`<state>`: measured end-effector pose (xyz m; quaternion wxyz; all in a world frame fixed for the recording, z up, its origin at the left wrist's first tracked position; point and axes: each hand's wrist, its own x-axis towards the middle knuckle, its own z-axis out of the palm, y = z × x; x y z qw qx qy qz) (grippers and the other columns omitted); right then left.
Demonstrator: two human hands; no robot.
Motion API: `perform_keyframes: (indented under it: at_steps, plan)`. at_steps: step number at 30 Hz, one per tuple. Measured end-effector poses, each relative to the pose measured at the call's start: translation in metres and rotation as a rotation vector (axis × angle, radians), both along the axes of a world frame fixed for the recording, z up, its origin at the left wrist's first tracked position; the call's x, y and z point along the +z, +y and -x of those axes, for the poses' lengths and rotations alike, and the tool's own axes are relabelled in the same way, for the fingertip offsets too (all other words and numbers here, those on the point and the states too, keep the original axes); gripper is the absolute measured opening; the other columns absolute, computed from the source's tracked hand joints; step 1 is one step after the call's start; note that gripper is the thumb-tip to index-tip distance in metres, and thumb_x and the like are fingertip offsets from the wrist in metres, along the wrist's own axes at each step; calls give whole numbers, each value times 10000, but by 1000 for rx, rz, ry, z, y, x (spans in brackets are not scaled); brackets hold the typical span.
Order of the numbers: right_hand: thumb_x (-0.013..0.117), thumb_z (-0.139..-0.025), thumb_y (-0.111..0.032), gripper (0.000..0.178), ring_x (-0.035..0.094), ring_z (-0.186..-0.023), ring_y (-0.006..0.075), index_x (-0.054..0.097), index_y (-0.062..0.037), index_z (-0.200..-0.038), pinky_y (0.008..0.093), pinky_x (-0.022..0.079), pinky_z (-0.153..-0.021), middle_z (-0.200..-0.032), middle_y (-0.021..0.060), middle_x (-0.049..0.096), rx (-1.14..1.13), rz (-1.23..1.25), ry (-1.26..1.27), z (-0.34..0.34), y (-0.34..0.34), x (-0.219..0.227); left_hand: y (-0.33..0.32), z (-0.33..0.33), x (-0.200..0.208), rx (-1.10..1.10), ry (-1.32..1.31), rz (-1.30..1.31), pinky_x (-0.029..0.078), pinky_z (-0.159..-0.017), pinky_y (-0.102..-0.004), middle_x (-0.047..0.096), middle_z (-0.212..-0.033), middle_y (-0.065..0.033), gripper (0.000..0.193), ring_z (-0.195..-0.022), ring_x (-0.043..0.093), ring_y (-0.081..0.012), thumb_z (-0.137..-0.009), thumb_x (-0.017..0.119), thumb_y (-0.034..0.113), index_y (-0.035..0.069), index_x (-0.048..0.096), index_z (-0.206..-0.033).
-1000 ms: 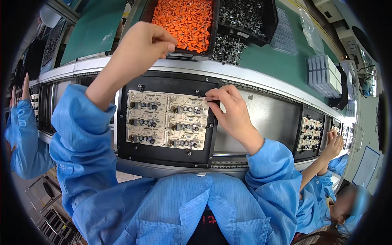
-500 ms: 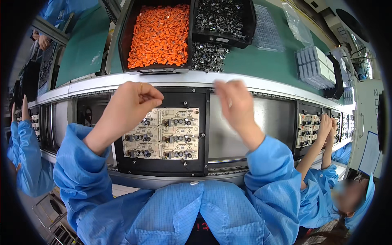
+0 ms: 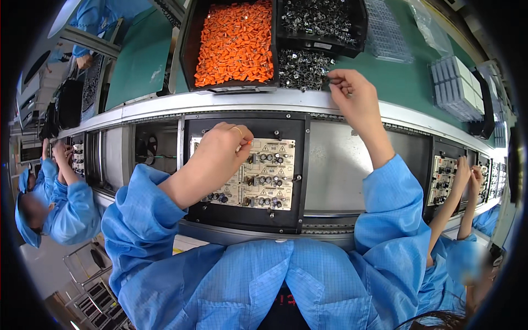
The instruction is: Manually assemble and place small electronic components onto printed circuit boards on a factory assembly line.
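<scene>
A pale circuit board (image 3: 269,176) studded with small round parts lies flat in a black frame (image 3: 258,126), in front of the person's body. The left hand (image 3: 217,151) is over the board's 10 o'clock side and hides that corner. Its thumb and fingers are pinched together around a tiny orange part (image 3: 250,142), only a speck of which shows, at the board's upper edge.

Taking the board as the clock's centre, the right hand (image 3: 355,96) is out at 2 o'clock, its fingers curled and the thumb close to the fingertips. These are at the right edge of a loose pile of metal clips (image 3: 301,69), which sits at 1 o'clock; whether they grip a clip, I cannot tell.

At 12 o'clock, beyond a pale metal rail (image 3: 300,98), stands a black bin (image 3: 190,66) full of orange parts. A second bin (image 3: 360,27) of dark clips is at 1 o'clock. Farther out at 2 o'clock is a stack of trays (image 3: 456,85). Co-workers in blue are near 9 o'clock and 4 o'clock.
</scene>
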<state>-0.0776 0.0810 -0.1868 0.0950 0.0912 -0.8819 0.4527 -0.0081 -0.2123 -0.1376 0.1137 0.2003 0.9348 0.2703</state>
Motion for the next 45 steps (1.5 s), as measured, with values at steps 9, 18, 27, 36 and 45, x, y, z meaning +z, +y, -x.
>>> perform_keyframes:
  at_steps: [9, 18, 27, 36, 45]
  plan:
    - [615, -914, 58, 160, 636, -920, 131, 690, 27, -1053, 254, 535, -816, -1094, 68, 630, 31, 216, 50, -21, 24, 10, 1, -1, -6, -95, 135, 69, 503, -753, -410, 644, -825, -134, 95, -856, 614, -316, -806, 708, 41, -5, 669, -880]
    - [658, -902, 49, 148, 624, -920, 125, 704, 24, -1041, 256, 522, -801, -1027, 61, 644, 70, 241, -36, -52, 21, 21, 4, -1, -8, -85, 139, 81, 505, -759, -421, 645, -829, -143, 86, -854, 617, -328, -812, 699, 35, -7, 665, -880]
    - [663, -859, 89, 185, 618, -872, 150, 734, 5, -1008, 261, 525, -749, -992, 76, 635, 218, 241, -98, -95, 3, 28, 2, 5, -11, -140, 127, 65, 507, -771, -427, 655, -826, -155, 80, -874, 630, -341, -823, 685, 37, -7, 669, -887]
    - [646, -863, 105, 211, 619, -875, 159, 733, 1, -1025, 268, 532, -746, -984, 78, 628, 209, 247, -130, -104, -4, 26, 0, 7, -7, -147, 79, 49, 509, -768, -420, 657, -823, -159, 90, -849, 636, -336, -827, 678, 35, -12, 683, -903]
    - [652, -853, 105, 214, 627, -878, 171, 732, -6, -1018, 282, 532, -750, -984, 74, 636, 207, 189, -105, -105, -8, 22, 7, 5, -10, -198, 135, 85, 503, -772, -427, 653, -819, -162, 62, -883, 627, -343, -824, 681, 32, -17, 659, -854]
